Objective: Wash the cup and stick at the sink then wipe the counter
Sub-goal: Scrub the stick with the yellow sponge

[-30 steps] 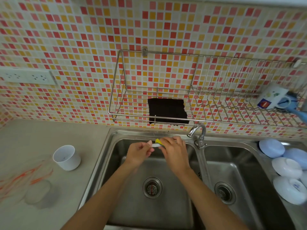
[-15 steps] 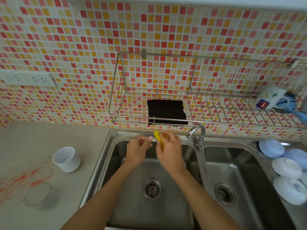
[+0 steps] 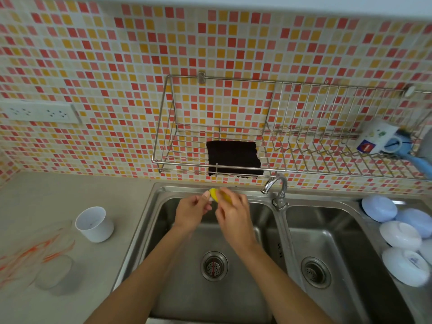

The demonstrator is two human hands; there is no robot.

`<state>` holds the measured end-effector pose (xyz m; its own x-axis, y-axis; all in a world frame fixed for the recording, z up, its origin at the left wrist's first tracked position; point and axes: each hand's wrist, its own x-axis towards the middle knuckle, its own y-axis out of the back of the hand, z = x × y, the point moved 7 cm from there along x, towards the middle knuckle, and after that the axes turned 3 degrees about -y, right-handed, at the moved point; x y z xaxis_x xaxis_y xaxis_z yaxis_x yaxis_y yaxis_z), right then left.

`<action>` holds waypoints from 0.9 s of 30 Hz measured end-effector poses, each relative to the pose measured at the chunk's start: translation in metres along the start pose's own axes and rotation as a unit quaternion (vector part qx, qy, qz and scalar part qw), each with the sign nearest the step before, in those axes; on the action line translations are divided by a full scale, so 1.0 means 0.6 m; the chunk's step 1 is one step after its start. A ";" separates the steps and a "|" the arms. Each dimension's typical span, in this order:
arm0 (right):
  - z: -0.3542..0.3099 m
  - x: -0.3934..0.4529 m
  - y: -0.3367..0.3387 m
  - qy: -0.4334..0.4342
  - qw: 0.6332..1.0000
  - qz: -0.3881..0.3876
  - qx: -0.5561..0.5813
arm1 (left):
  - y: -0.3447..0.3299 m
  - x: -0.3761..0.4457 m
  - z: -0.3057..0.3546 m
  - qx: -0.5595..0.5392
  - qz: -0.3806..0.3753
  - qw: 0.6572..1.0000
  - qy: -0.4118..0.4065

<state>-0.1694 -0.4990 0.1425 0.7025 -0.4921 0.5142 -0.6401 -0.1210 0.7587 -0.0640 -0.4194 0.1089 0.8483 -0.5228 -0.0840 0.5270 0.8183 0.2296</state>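
Fingers of the right hand [image 3: 230, 212] curl round a yellow sponge [image 3: 216, 195] over the left sink basin [image 3: 210, 300]. The left hand [image 3: 191, 212] pinches something small against it; the stick is too hidden to make out. A white cup [image 3: 94, 224] stands upright on the grey counter [image 3: 58, 195], left of the sink, near orange smears [image 3: 30, 256]. Behind, mosaic tiles [image 3: 117, 66] carry a wire rack [image 3: 280, 136] with a dark cloth [image 3: 233, 157].

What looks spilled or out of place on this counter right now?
Orange-red streaks smear the counter at the left, not yet wiped. Beside them lies what looks like a clear glass on its side, blurred. The white cup stands upright. Nothing else stands out.
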 end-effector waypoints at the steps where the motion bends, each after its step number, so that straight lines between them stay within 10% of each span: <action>1: 0.014 0.005 0.003 -0.016 1.000 0.005 -0.001 | 0.001 -0.001 0.003 0.009 0.003 1.000 -0.006; 15: 0.023 0.033 0.001 0.042 0.996 -0.036 -0.067 | -0.002 -0.006 0.019 0.041 -0.029 0.998 -0.036; 23: 0.044 0.053 -0.010 0.069 0.990 -0.119 -0.042 | -0.004 -0.025 0.073 0.231 -0.048 0.917 -0.321; 27: 0.040 0.055 0.014 0.054 0.994 -0.099 0.010 | -0.003 -0.021 0.081 0.247 -0.029 0.911 -0.328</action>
<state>-0.1592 -0.5369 0.1562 0.8433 -0.3627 0.3965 -0.4918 -0.2234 0.8416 -0.0784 -0.4260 0.1566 0.5208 -0.7254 0.4500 0.3452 0.6611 0.6662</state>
